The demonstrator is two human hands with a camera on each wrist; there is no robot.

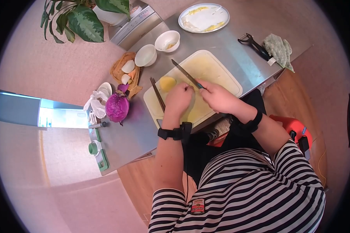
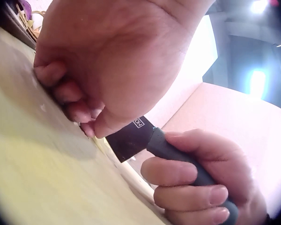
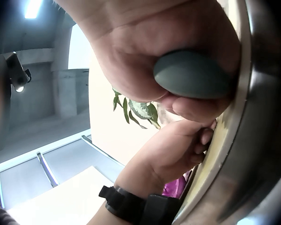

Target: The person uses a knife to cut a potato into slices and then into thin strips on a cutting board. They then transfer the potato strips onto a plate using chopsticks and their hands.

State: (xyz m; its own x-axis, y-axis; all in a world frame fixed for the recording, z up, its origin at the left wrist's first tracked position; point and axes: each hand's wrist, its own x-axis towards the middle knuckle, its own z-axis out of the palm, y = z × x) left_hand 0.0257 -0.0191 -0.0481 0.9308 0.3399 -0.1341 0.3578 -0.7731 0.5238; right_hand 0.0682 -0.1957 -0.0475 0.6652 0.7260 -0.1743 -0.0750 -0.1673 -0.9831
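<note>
In my right hand (image 1: 218,95) I grip a kitchen knife (image 1: 184,73) by its dark grey-green handle (image 2: 178,157). The blade slants up and to the left over the white cutting board (image 1: 227,79). My left hand (image 1: 178,99) is at the board close beside the blade, its fingers curled in and the thumb near the fingertips. I cannot tell whether a small piece is pinched between them. A yellow, potato-like piece (image 1: 168,83) lies on the board beyond the left hand. Dark chopsticks (image 1: 156,93) rest across the board's left edge.
Two white bowls (image 1: 145,55) and an oval plate (image 1: 204,17) with yellow scraps stand behind the board. Left are a halved purple cabbage (image 1: 117,106), a basket (image 1: 116,70) and a green-edged grater (image 1: 101,157). A black peeler (image 1: 256,44) and a cloth (image 1: 277,48) lie right.
</note>
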